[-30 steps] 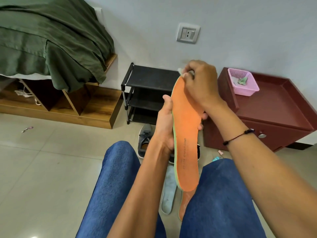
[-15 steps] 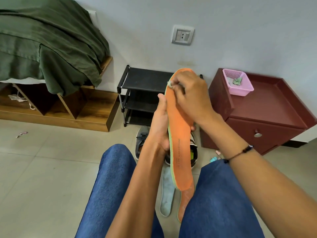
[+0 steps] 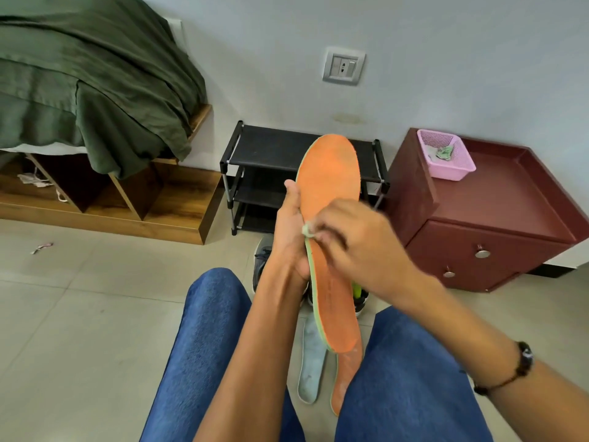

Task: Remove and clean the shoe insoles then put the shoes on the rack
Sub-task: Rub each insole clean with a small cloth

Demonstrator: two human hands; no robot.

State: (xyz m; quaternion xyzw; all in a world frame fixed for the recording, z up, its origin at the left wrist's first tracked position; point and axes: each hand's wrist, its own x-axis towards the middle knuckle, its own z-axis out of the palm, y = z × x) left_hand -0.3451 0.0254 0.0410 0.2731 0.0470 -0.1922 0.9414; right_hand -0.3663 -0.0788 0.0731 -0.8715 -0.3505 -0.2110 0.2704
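Note:
An orange insole (image 3: 331, 193) with a green edge stands upright in front of me, toe end up. My left hand (image 3: 291, 237) grips its left edge at mid-length. My right hand (image 3: 357, 247) pinches a small whitish wipe (image 3: 307, 230) against the insole's middle. On the floor between my knees lie a grey insole (image 3: 310, 362) and another orange insole (image 3: 345, 374). Dark shoes (image 3: 263, 260) sit on the floor behind my hands, mostly hidden. The black shoe rack (image 3: 271, 148) stands against the wall.
A maroon cabinet (image 3: 510, 212) with a pink basket (image 3: 446, 154) on top stands to the right of the rack. A wooden bed frame (image 3: 127, 202) with a green blanket (image 3: 89, 81) fills the left. My knees in blue jeans (image 3: 207, 346) are low in view.
My right hand has slid with the wipe from the insole's toe end down to its middle, uncovering the toe. The left hand keeps its hold.

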